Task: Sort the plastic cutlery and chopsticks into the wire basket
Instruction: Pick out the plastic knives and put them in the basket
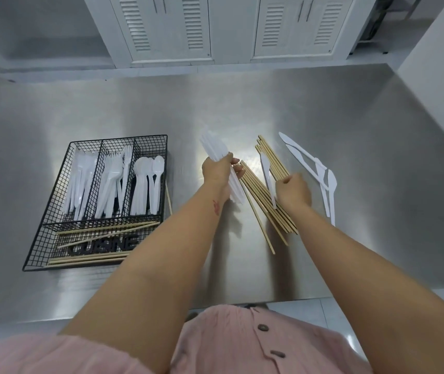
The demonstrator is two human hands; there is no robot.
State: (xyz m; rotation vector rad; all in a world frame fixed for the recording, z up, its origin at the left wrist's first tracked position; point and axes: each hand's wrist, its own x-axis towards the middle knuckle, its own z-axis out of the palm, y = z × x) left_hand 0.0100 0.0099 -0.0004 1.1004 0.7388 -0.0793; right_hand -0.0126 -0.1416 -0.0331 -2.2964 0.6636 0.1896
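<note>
Plastic knives (219, 155) fill your left hand (216, 171): a white bundle, gripped with the fingers wrapped around it, blades pointing away from you above the steel table (350, 117). Your right hand (292, 190) is curled over the loose pile of chopsticks (266, 201) just beside it; whether it grips any of them cannot be told. One white knife (268, 176) lies across that pile, and four more knives (320, 174) lie on the table to the right. Well to your left sits the black wire basket (145, 139); its three upright compartments hold white knives, forks (113, 179) and spoons (148, 182), and several chopsticks lie in its long front compartment.
</note>
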